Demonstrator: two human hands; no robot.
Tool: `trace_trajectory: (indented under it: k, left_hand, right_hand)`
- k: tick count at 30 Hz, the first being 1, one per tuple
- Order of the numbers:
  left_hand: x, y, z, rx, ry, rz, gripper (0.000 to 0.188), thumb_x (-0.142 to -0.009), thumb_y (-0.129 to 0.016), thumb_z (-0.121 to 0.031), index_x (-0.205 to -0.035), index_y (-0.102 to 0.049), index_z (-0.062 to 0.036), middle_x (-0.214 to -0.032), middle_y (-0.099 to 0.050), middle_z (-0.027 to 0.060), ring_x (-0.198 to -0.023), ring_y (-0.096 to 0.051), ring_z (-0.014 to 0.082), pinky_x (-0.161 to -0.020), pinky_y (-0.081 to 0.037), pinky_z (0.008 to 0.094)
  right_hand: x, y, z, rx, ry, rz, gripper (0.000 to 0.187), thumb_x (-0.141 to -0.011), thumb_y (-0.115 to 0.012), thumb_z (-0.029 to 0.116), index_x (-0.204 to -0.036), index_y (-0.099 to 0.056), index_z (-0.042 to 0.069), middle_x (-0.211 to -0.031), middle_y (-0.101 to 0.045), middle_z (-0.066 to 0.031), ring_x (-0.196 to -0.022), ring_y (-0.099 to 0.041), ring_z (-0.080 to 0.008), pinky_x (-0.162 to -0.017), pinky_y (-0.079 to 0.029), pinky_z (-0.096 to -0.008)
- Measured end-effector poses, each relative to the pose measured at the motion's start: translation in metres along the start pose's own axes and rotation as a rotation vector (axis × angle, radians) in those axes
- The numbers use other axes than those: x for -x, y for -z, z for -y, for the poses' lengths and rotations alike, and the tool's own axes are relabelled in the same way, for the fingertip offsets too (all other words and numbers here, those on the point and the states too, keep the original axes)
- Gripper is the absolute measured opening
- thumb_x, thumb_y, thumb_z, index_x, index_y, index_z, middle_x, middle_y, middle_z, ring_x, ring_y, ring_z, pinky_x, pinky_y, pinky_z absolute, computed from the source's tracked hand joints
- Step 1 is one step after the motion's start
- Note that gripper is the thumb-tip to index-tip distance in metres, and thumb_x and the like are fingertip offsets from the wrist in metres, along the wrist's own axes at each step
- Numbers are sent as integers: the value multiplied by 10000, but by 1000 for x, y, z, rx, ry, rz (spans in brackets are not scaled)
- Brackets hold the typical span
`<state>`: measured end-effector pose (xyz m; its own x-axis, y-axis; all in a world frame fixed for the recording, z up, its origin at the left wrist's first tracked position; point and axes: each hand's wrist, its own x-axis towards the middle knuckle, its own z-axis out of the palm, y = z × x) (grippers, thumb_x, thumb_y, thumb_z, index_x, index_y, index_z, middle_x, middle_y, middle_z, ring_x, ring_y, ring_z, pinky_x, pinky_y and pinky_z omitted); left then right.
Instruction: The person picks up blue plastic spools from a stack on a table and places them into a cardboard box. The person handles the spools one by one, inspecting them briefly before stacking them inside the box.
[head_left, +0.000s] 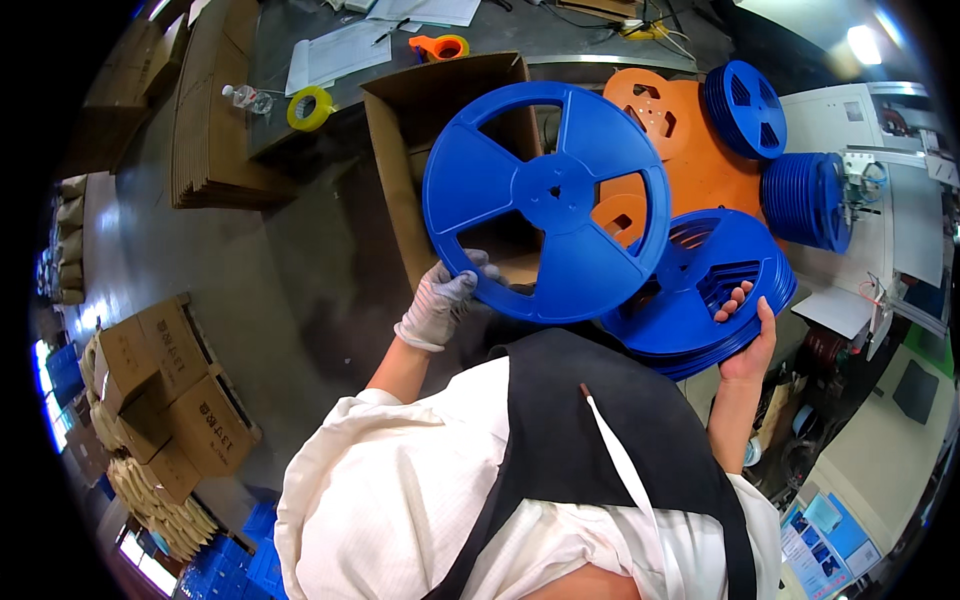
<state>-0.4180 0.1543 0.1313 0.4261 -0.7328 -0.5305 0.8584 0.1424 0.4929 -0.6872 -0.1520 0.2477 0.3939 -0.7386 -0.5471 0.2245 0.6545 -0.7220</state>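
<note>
My left hand (445,298), in a pale glove, is closed on the lower left rim of a large blue plastic reel (555,262). The reel is held up in front of an open cardboard box (395,180) and hides part of it. My bare right hand (748,340) grips the edge of a stack of blue reels (690,345) at the right, its fingertips showing through a cut-out in the top one. Part of that stack lies behind the raised reel.
Beyond the stack is an orange surface (715,170) with more blue reels (745,108) and another blue stack (805,200) beside a machine (905,190). A dark table (340,30) holds yellow tape (311,108), an orange tape dispenser (438,47) and papers. Flattened cartons (215,110) stand left.
</note>
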Motion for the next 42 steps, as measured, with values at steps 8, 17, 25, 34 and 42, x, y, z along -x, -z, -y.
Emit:
trace_trajectory:
  k: [8, 17, 25, 34, 42]
  left_hand:
    - [-61, 77, 18, -727, -45, -375, 281, -909, -574, -58, -1190, -566, -68, -986, -680, 105, -941, -667, 210, -748, -550, 350]
    - [-188, 136, 95, -1559, 110, -504, 385, -881, -619, -232, -1203, -513, -48, -1047, -647, 204, -1000, -605, 386, -872, -489, 426]
    - [-197, 21, 74, -1474, -642, 20, 588, -918, -553, -299, -1414, -362, -47, -1433, -391, 212, -1301, -395, 385, -1067, -360, 410]
    - [-73, -228, 35, -1439, -1072, 711, 691, -777, -656, -351, -1334, -448, 2, -1369, -455, 241, -1292, -427, 380, -1103, -300, 488]
    - [-95, -80, 37, -1682, -965, 699, 704, -804, -600, -382, -1360, -423, 12, -1398, -429, 237, -1325, -378, 401, -1126, -245, 507]
  right_hand:
    - [11, -1, -13, 13, 45, -37, 291, -892, -576, 198, -1121, -551, 20, -889, -638, -93, -758, -610, -191, -680, -524, -342]
    - [26, 4, -21, -80, 6, 136, 310, -890, -545, 191, -1152, -529, 26, -738, -474, -24, -660, -479, -142, -681, -458, -320]
    - [33, 7, -1, -266, 90, 525, 335, -850, -609, 212, -1105, -483, 37, -622, -430, 10, -504, -425, -98, -560, -378, -276]
    - [25, -13, -21, -396, -53, 926, 306, -872, -657, 275, -945, -428, 87, -559, -457, 24, -456, -467, -94, -507, -374, -258]
    - [28, -20, -14, -321, -7, 819, 317, -872, -658, 286, -925, -414, 90, -523, -426, 37, -408, -432, -85, -465, -347, -240]
